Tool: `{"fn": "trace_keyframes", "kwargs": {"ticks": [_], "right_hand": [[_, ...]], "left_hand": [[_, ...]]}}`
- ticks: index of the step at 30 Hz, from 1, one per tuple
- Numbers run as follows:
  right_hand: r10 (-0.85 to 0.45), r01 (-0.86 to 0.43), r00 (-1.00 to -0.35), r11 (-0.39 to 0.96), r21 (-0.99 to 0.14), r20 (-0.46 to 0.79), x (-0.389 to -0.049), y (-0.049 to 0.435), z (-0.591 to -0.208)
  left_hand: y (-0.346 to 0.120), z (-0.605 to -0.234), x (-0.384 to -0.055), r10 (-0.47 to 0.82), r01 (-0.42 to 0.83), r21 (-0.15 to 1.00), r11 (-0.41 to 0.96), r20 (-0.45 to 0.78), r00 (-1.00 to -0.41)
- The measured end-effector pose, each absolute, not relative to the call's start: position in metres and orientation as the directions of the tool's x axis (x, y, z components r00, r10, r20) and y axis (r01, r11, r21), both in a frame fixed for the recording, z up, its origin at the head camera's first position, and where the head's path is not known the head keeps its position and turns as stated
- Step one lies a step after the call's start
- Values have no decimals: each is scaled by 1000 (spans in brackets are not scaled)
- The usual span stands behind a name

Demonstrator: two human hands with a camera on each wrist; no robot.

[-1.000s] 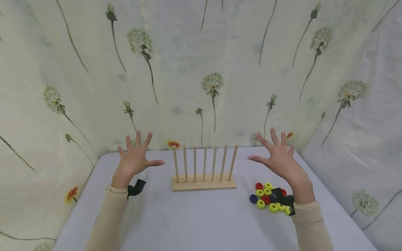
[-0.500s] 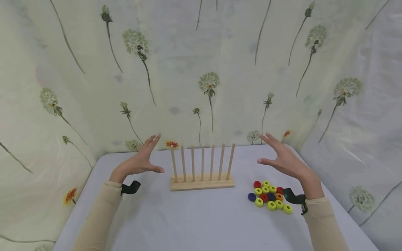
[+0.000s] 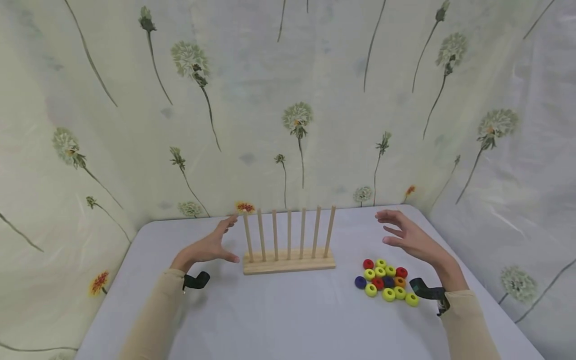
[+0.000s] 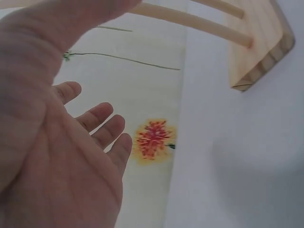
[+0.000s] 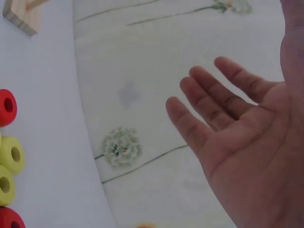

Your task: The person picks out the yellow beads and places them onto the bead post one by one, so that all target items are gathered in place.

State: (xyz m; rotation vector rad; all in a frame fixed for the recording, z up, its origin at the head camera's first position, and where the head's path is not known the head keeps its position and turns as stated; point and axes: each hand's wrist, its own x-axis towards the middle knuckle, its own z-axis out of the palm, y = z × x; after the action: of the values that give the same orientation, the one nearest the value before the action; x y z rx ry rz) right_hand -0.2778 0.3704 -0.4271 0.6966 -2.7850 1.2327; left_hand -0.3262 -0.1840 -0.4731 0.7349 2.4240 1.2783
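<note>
Seven pegs stand upright in a wooden base, far centre of the table; coloured beads lie right. Left hand, beside pegs, and right hand, near beads: thumbs and fingers apart, unloaded.

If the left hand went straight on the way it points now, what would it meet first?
Probably the leftmost peg of the wooden rack, just beyond the left hand in the head view. Depth is unclear, so the hand might miss it.
</note>
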Motion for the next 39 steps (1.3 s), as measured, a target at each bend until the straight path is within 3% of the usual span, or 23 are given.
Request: {"fn": "trace_keyframes", "kwargs": {"ticks": [17, 31, 39], "right_hand": [[-337, -257, -939, 566, -783, 64, -259, 404, -469], [-303, -102, -950, 522, -847, -73, -235, 421, -494], [-252, -45, -960, 573, -818, -124, -228, 432, -502]], "left_hand": [[-163, -529, -325, 585, 246, 841, 482, -101, -804], [-162, -542, -327, 582, 266, 843, 468, -67, -811], [-161, -545, -326, 566, 271, 843, 465, -47, -823]]}}
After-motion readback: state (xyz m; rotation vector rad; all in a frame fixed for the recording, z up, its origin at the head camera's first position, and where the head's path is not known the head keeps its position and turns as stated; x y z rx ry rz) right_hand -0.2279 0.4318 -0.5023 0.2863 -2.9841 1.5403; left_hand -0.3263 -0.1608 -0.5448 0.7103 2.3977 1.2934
